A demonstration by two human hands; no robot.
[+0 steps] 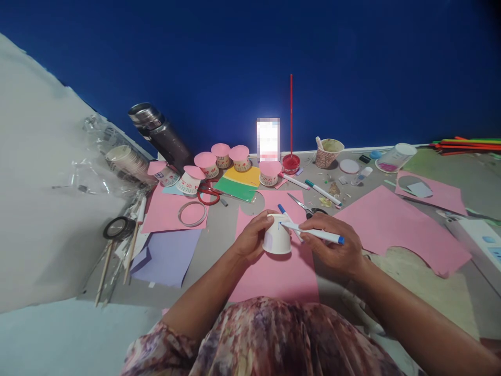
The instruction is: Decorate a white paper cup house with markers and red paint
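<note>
My left hand (252, 235) grips a white paper cup (277, 241), held upside down in front of me. A short blue line shows near the top of its side. In my right hand (336, 240) is a blue marker (319, 233), its tip touching the cup by that line and its blue rear end pointing right. Below the cup lies a pink paper sheet (274, 282). The marker's blue cap (282, 209) appears just behind the cup, and scissors (303, 203) lie beyond my right hand, partly hidden.
Several decorated cups with pink paper tops (206, 164) stand at the back left, near a dark thermos (168, 138). A tape roll (192, 214) rests on pink paper. Markers (324, 193), a glue-stained cup (329, 152) and more pink paper (399, 224) lie to the right.
</note>
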